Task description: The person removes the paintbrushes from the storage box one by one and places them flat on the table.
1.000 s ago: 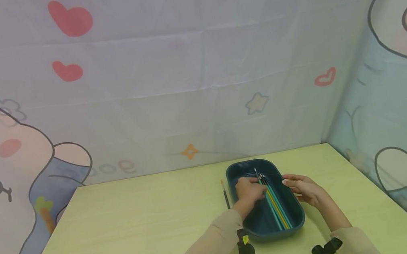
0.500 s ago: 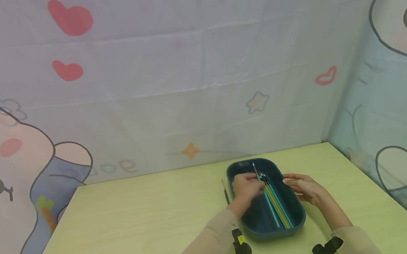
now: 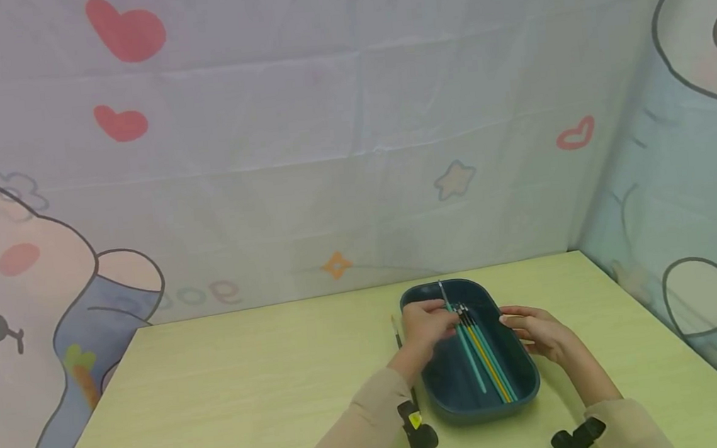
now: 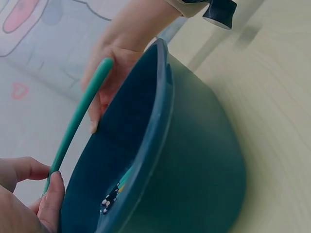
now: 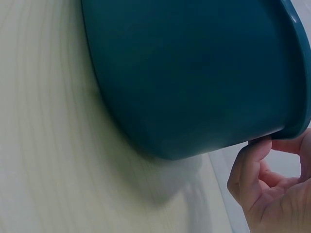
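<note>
Shifted leftward since the earlier frame: left hand (image 3: 426,326), pinching a teal brush (image 4: 79,116) over the tray (image 3: 477,415). Other brushes (image 3: 486,355) lie inside; the right hand (image 3: 539,335) grips the tray's rim.

1. The worktop (image 3: 232,384) is pale yellow-green, with faint wood-like grain running across its surface.
2. A deep, dark blue-green tray (image 3: 448,390) with rounded corners stands on it, open side up, right of the middle and reaching close to the back edge.
3. A thin brush (image 3: 397,333) with a dark handle lies just left of the tray, pale tip towards the back edge, partly hidden.
</note>
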A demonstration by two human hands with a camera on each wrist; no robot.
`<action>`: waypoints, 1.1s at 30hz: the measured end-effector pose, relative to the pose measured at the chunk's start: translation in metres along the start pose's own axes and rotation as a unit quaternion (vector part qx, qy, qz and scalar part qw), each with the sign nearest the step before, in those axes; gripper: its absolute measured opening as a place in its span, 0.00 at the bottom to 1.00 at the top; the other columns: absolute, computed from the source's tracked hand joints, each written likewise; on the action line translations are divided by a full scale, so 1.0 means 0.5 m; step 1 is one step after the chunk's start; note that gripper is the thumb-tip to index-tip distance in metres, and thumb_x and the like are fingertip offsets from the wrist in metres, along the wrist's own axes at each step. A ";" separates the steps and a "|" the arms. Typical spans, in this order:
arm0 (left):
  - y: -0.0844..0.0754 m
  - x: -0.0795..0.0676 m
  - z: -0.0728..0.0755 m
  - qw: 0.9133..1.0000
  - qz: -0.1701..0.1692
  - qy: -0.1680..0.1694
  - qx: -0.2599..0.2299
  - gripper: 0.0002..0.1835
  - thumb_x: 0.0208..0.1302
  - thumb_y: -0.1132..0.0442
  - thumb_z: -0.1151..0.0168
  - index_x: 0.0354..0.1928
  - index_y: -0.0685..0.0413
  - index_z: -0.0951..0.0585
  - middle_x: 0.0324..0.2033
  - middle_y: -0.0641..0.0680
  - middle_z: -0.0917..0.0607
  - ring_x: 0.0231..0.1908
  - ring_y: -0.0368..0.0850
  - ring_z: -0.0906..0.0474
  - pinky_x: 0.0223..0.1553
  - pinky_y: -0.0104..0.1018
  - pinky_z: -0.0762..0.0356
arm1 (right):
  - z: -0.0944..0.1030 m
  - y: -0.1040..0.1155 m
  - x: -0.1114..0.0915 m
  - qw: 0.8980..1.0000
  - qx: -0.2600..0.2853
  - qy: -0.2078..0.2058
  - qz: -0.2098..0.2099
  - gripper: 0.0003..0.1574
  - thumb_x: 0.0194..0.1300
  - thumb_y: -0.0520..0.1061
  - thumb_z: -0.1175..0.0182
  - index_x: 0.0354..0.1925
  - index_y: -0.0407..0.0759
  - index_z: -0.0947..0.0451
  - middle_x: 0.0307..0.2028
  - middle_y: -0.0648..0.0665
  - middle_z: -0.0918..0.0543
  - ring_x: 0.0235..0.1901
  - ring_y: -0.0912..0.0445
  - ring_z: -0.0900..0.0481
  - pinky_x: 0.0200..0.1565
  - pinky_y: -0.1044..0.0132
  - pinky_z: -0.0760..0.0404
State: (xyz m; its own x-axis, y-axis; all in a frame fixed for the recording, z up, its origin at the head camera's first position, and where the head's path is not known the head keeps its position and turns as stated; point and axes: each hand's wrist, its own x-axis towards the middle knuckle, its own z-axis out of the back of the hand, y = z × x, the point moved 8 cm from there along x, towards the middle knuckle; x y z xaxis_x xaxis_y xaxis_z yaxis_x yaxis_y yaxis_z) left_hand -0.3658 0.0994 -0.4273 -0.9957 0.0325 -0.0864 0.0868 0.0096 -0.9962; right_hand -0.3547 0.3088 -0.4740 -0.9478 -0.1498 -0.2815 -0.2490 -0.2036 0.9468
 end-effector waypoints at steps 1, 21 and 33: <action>-0.001 0.000 0.002 1.000 -0.001 0.001 0.000 0.22 0.49 0.76 0.36 0.50 0.70 0.20 0.34 0.61 0.13 0.24 0.42 0.15 0.28 0.33 0.14 | 0.000 0.000 0.000 1.000 0.002 -0.003 -0.001 0.44 0.63 0.58 0.39 0.68 0.37 0.39 0.55 0.46 0.24 0.41 0.64 0.22 0.38 0.69 0.21; -0.004 0.000 0.039 1.000 -0.002 0.003 -0.022 0.23 0.49 0.75 0.36 0.52 0.71 0.21 0.36 0.63 0.13 0.27 0.41 0.15 0.31 0.36 0.13 | -0.006 0.002 -0.006 0.999 -0.013 -0.028 -0.013 0.41 0.68 0.52 0.45 0.70 0.32 0.44 0.52 0.48 0.21 0.40 0.64 0.22 0.40 0.67 0.21; -0.007 -0.006 0.063 1.000 0.003 -0.005 -0.019 0.24 0.49 0.75 0.37 0.52 0.70 0.21 0.36 0.62 0.13 0.24 0.40 0.16 0.29 0.33 0.14 | -0.008 0.002 -0.005 1.000 -0.005 -0.026 -0.014 0.40 0.69 0.51 0.45 0.70 0.32 0.44 0.50 0.51 0.22 0.40 0.64 0.22 0.39 0.68 0.21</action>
State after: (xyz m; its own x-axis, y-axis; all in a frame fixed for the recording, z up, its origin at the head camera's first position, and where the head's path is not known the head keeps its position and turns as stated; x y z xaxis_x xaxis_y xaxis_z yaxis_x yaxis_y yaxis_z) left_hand -0.3640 0.0677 -0.4241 -0.9955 0.0226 -0.0920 0.0930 0.0474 -0.9945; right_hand -0.3520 0.3051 -0.4731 -0.9494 -0.0943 -0.2995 -0.2740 -0.2173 0.9369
